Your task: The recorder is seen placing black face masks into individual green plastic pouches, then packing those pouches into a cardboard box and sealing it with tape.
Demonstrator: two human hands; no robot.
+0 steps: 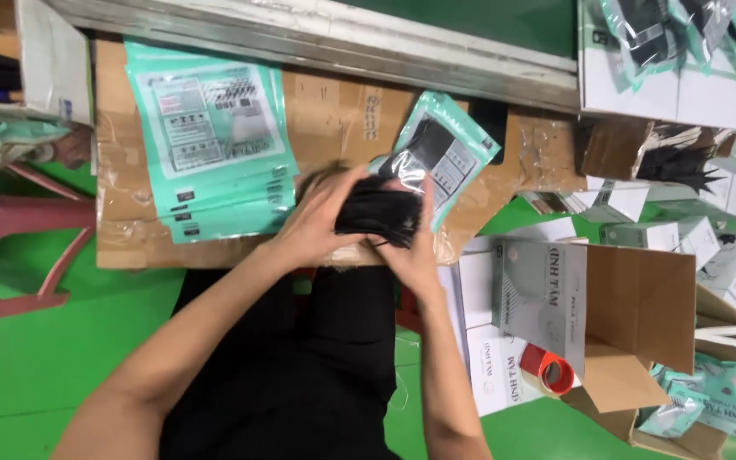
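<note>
Both my hands grip a stack of black face masks [378,215] over a cardboard work surface [334,119]. My left hand [321,220] wraps the stack's left side. My right hand [415,247] holds its right side, fingers up along the edge. Just behind the stack lies a teal and clear plastic pouch [443,149] with something dark inside, its mouth toward the masks. Whether the stack is partly inside the pouch, I cannot tell.
A pile of flat teal pouches [210,140] lies on the cardboard at the left. An open cardboard box [641,307] stands at the right, with white cartons [491,358], a red tape roll [547,370] and more filled pouches [709,400]. A red stool [27,255] stands left.
</note>
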